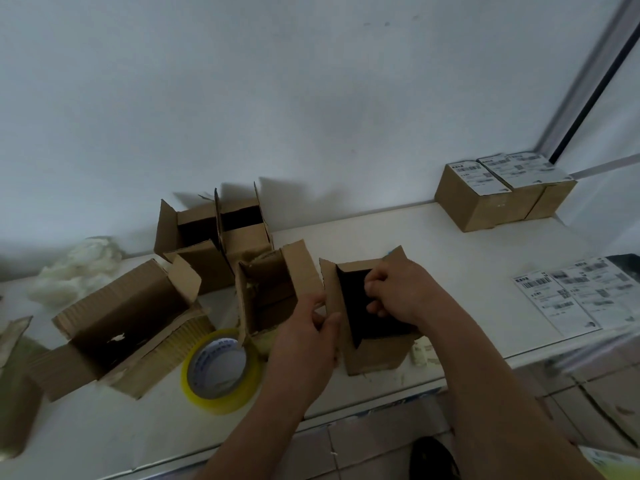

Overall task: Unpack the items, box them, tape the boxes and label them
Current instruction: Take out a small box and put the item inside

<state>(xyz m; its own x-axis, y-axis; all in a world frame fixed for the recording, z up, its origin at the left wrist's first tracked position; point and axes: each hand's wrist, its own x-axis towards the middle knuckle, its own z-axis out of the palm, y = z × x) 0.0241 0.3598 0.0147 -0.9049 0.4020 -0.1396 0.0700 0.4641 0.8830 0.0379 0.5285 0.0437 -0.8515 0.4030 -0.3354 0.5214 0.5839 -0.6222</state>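
Note:
A small open cardboard box stands near the table's front edge, dark inside. My left hand grips its left flap, thumb on the inside. My right hand is over the opening with fingers curled on something dark at the box mouth; what it holds is too dark to tell. A roll of yellow tape lies flat to the left of my left wrist. Sheets of shipping labels lie at the right edge of the table.
Several open empty boxes stand left and behind: a large one, a middle one, two at the back. Sealed, labelled boxes stand at the back right. White packing filler lies at left. The white table meets a wall.

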